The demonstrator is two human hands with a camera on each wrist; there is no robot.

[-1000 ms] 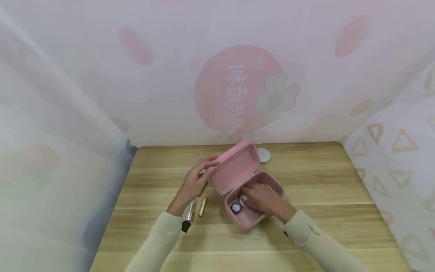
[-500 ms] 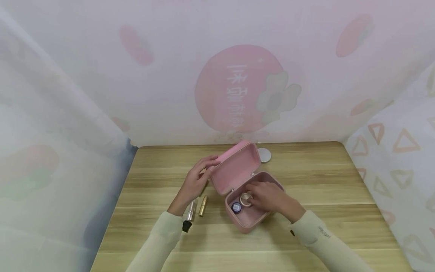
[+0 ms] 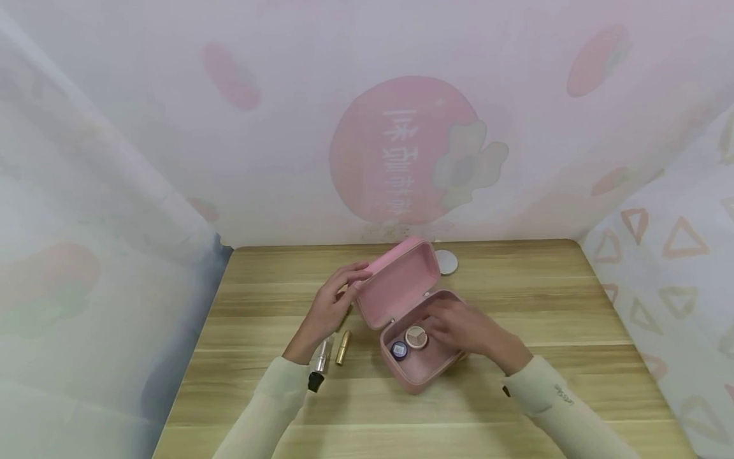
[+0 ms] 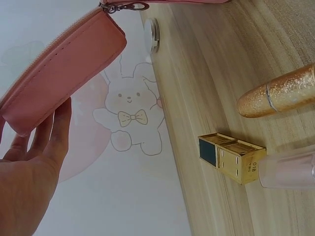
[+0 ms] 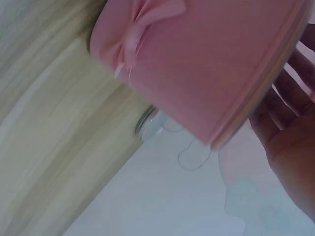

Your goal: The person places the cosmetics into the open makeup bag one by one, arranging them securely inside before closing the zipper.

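Note:
A pink zip-up makeup case (image 3: 398, 287) stands with its lid raised. My left hand (image 3: 328, 309) holds the lid by its outer edge; the left wrist view shows the fingers bent under the lid (image 4: 69, 73). Inside the base lie a round three-shade eyeshadow compact (image 3: 416, 338) and, beside it, a small dark-blue round pot (image 3: 399, 350). Over the right end of the base is my right hand (image 3: 467, 328), apart from the compact. In the right wrist view its loose fingers (image 5: 285, 98) reach past the case's zipped rim, and their tips are partly hidden.
Left of the case lie a gold lipstick (image 3: 343, 348) and a clear-and-silver tube (image 3: 323, 356). A gold rectangular lipstick (image 4: 234, 157) shows in the left wrist view. Behind the case sits a round silver disc (image 3: 446, 262). A printed curtain (image 3: 275, 159) rises behind the table.
My right hand has let go of the eyeshadow compact and drawn back to the right, uncovering it in the case. The left hand and the lid have stayed put.

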